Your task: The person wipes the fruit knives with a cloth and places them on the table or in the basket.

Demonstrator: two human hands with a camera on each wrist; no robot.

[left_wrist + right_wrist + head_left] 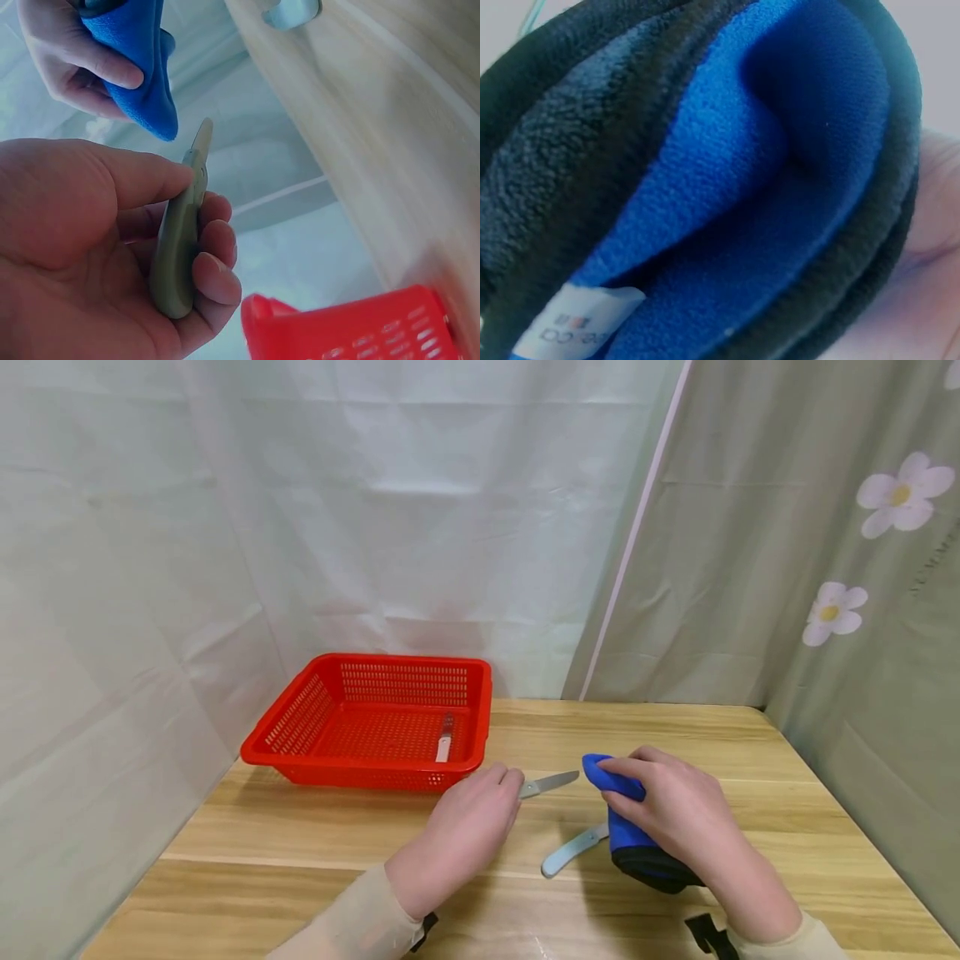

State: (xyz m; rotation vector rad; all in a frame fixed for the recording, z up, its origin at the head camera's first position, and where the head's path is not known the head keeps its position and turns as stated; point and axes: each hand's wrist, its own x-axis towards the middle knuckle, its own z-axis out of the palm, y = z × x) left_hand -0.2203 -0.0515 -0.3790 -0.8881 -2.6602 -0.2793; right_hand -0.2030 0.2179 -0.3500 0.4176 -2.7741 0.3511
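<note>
My left hand [467, 828] grips a small knife [553, 782] by its grey-green handle, the blade pointing right. In the left wrist view, thumb and curled fingers wrap the knife's handle [174, 251]. A folded blue cloth [628, 832] with black edging is pinched in my right hand [678, 810]. Its tip is close to the blade but apart from it. The right wrist view is filled by the cloth's folds [705, 165] and a white tag [577, 322]. Below the hands, a knife with a light blue handle [572, 853] lies on the table, its blade mostly hidden by the cloth.
A red plastic basket [360, 770] stands at the table's back left, just beyond my left hand. Inside it lies a knife with a white handle [444, 748]. Pale curtains [450, 527] hang behind and beside the wooden table [225, 877].
</note>
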